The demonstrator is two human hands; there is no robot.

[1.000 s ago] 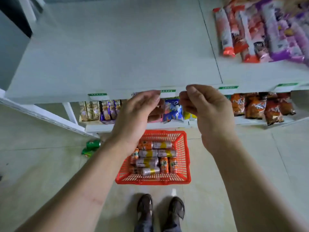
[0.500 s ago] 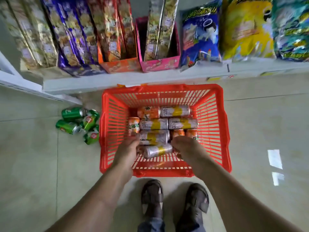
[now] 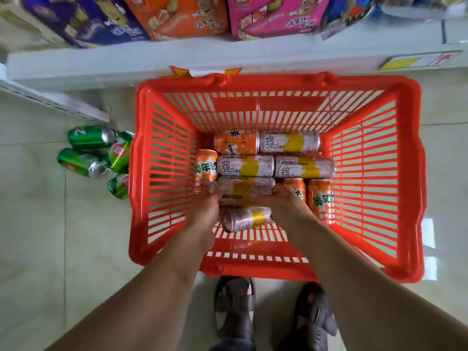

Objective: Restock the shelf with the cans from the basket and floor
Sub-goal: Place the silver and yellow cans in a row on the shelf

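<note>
A red plastic basket (image 3: pixel 410 173) stands on the floor and holds several cans lying on their sides, some silver and yellow, some orange (image 3: pixel 236 142). Both my hands are down inside it. My left hand (image 3: pixel 204 215) and my right hand (image 3: pixel 287 206) close on the two ends of one silver and yellow can (image 3: pixel 244 192), which looks blurred. Another silver and yellow can (image 3: pixel 244 219) lies just nearer to me, between my wrists. Several green cans (image 3: pixel 92 153) lie in a heap on the floor left of the basket.
The bottom shelf's white edge (image 3: pixel 228 57) runs just behind the basket, with purple, orange and pink snack boxes (image 3: pixel 177 16) on it. A white shelf foot (image 3: pixel 58 102) juts out at the left. My sandalled feet (image 3: pixel 235 305) stand close behind the basket on pale tiles.
A second ago both hands were up at the upper shelf's front edge. The view has dropped to the floor, and my hands have gone into the basket and closed on a can.
</note>
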